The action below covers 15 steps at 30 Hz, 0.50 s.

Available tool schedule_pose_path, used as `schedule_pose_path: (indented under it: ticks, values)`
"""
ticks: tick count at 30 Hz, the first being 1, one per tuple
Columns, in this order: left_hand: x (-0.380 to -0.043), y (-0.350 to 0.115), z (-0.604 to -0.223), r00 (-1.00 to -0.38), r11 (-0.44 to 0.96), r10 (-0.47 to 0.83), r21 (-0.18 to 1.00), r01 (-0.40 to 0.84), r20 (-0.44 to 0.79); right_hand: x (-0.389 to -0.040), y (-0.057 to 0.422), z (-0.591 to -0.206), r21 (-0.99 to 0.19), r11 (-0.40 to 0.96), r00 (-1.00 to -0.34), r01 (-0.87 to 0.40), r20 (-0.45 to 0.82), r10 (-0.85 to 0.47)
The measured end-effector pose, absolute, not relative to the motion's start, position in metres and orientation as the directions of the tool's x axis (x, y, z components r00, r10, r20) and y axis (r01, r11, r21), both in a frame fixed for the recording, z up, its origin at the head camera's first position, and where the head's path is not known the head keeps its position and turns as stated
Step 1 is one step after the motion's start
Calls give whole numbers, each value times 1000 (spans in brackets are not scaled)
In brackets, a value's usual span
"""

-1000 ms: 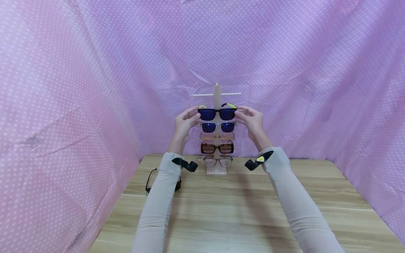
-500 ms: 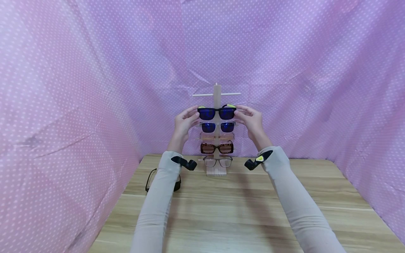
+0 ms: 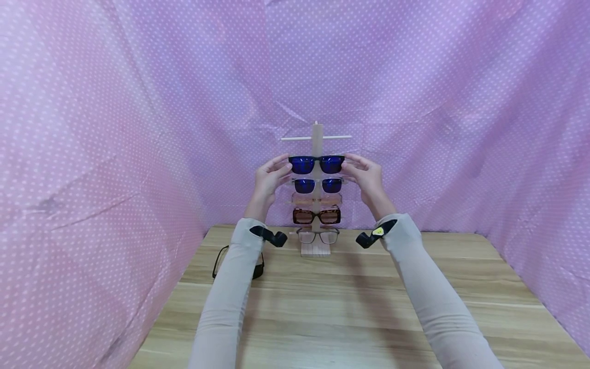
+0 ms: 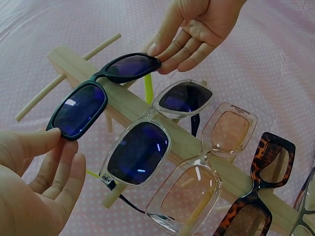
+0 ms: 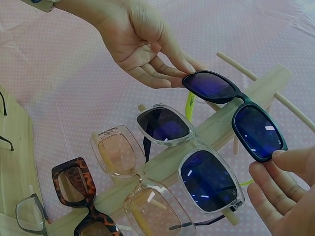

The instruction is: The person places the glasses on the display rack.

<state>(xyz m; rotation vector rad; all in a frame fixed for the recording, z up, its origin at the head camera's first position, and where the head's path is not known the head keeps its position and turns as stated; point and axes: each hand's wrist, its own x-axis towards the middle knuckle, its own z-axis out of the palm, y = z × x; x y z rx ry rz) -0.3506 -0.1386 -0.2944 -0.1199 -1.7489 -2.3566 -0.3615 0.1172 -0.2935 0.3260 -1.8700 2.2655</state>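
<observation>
Black-framed sunglasses (image 3: 302,165) with blue lenses and yellow-green temples are level with the upper part of a wooden eyewear stand (image 3: 317,134). My left hand (image 3: 269,179) pinches one outer corner of the frame between thumb and fingers. The opposite corner is pinched by my right hand (image 3: 367,179). Both wrist views show the temples pointing back past the post; whether they rest on a peg I cannot tell. Just below hang clear-framed sunglasses (image 4: 139,153) with blue lenses, then pink-tinted glasses (image 4: 187,196) and tortoiseshell sunglasses (image 5: 70,182).
Thin-framed glasses (image 3: 306,237) hang lowest on the stand. A bare white peg (image 3: 338,137) crosses its top. Another black pair of glasses (image 3: 258,270) lies on the wooden table (image 3: 313,307), partly behind my left sleeve. Pink dotted cloth (image 3: 392,77) surrounds the table.
The black sunglasses have tilted and risen slightly; their yellow-green temples, visible above the frame earlier, are now hidden behind it in the head view. Both hands stay almost in place, still gripping.
</observation>
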Motion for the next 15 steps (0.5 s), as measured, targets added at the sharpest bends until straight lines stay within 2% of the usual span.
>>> schedule_pose_path:
  ticks: [15]
  values:
    - [-351,-140,-296,-980,-259,-106,946,193,171,-362,119,-295,-940,-236,-966,-248,259,-17]
